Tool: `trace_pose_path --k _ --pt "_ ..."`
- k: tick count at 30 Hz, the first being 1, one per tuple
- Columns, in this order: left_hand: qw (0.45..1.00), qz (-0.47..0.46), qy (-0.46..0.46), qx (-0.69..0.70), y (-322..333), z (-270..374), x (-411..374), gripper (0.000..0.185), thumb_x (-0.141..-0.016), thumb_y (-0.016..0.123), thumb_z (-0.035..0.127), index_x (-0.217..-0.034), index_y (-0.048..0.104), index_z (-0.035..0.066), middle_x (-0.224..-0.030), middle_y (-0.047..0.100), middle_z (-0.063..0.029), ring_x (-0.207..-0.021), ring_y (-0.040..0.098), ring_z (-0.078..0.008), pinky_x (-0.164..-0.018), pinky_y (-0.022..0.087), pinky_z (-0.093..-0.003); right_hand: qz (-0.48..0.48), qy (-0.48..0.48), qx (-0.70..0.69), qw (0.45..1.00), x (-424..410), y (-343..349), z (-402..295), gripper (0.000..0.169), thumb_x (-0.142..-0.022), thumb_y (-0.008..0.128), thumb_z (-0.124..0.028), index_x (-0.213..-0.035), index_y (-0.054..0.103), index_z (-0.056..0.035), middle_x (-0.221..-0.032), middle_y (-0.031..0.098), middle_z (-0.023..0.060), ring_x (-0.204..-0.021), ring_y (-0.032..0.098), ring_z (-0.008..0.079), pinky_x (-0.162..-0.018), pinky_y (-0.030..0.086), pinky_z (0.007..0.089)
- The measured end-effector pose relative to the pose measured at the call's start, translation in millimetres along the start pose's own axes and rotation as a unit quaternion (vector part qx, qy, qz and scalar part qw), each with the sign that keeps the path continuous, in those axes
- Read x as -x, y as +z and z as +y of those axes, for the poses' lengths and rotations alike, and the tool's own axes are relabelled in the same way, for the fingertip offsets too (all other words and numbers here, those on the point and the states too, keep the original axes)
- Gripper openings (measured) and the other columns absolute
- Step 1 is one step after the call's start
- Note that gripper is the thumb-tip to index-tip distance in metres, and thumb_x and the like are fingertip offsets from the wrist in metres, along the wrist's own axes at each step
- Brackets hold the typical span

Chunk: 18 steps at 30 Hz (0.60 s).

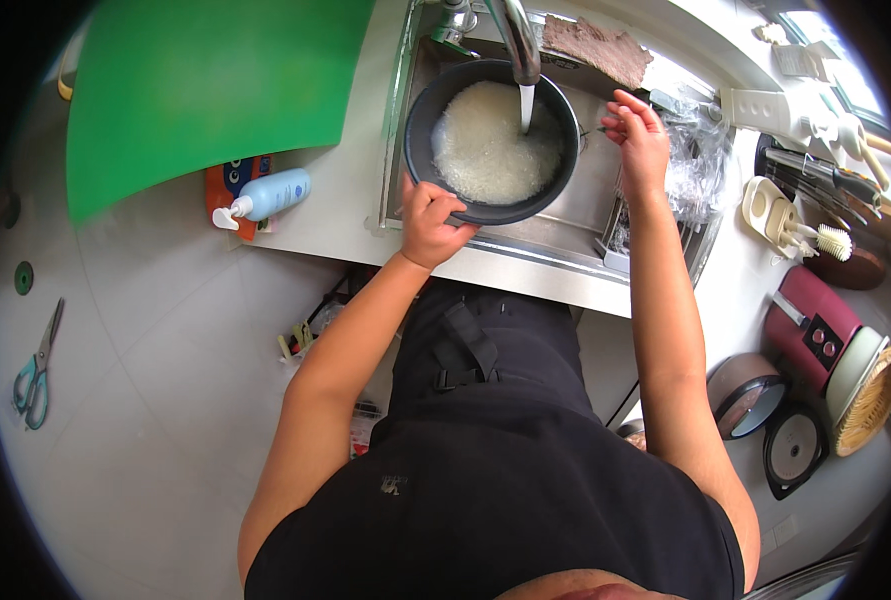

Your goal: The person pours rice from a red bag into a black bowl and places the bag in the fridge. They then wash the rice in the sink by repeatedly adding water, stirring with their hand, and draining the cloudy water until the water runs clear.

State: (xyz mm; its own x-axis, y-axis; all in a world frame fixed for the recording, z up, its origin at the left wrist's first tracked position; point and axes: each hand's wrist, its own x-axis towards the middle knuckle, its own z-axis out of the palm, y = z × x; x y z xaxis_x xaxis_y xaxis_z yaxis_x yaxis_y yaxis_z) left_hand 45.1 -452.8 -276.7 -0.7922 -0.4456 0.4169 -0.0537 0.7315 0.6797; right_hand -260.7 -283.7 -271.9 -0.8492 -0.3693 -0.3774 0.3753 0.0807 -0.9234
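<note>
A dark round pot holds rice under cloudy, bubbling water. It is over the stainless steel sink, beneath a chrome faucet. From the spout a stream of water runs into the pot. My left hand grips the pot's near left rim, thumb and fingers around the edge. To the right of the pot, apart from it, my right hand is raised above the sink with loosely bent fingers. I see nothing held in it.
A brown cloth lies on the sink's back edge, and clear plastic wrap on its right. A pump bottle lies left beside a green board. At right stand knives, an open cooker and a red appliance.
</note>
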Motion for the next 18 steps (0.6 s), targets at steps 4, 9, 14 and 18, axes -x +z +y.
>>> trace_pose_path --k 4,9,14,18 --pt "0.996 -0.006 -0.059 0.062 24.2 9.7 -0.8 0.042 -0.057 0.100 0.019 -0.080 0.065 0.015 -0.090 0.056 -0.0027 -0.098 0.057 -0.0305 -0.089 0.048 -0.0461 0.028 0.004 -0.063 0.998 -15.6 -7.2 -27.9 0.028 -0.105 0.061 -0.012 -0.129 0.072 -0.0046 -0.112 0.077 0.0087 -0.088 0.071 0.0132 -0.077 0.056 0.0264" --pt "0.992 -0.066 -0.058 0.089 26.9 20.5 -17.3 0.042 -0.060 0.101 0.028 -0.079 0.066 0.014 -0.091 0.055 -0.0044 -0.104 0.055 -0.0373 -0.094 0.047 -0.0490 -0.005 -0.002 -0.011 1.000 -23.6 -4.8 -41.4 0.028 -0.103 0.064 -0.014 -0.129 0.073 -0.0058 -0.111 0.076 0.0062 -0.090 0.070 0.0107 -0.077 0.052 0.0243" --pt "0.989 -0.140 -0.002 0.040 10.4 7.0 -18.4 0.039 -0.061 0.098 0.029 -0.080 0.068 0.012 -0.092 0.056 -0.0059 -0.116 0.056 -0.0435 -0.109 0.043 -0.0585 -0.082 -0.062 0.208 0.973 -22.6 32.7 -51.4 0.027 -0.099 0.074 -0.021 -0.122 0.077 -0.0073 -0.102 0.076 0.0014 -0.090 0.068 0.0095 -0.079 0.053 0.0260" --pt "0.990 -0.104 0.097 0.022 1.1 -11.0 -16.9 0.032 -0.057 0.093 0.016 -0.076 0.068 0.011 -0.087 0.055 -0.0044 -0.102 0.059 -0.0419 -0.111 0.043 -0.0630 -0.185 -0.143 0.346 0.909 -47.0 73.4 -53.2 0.028 -0.094 0.075 -0.029 -0.114 0.079 -0.0088 -0.095 0.078 0.0067 -0.090 0.074 0.0169 -0.084 0.056 0.0320"
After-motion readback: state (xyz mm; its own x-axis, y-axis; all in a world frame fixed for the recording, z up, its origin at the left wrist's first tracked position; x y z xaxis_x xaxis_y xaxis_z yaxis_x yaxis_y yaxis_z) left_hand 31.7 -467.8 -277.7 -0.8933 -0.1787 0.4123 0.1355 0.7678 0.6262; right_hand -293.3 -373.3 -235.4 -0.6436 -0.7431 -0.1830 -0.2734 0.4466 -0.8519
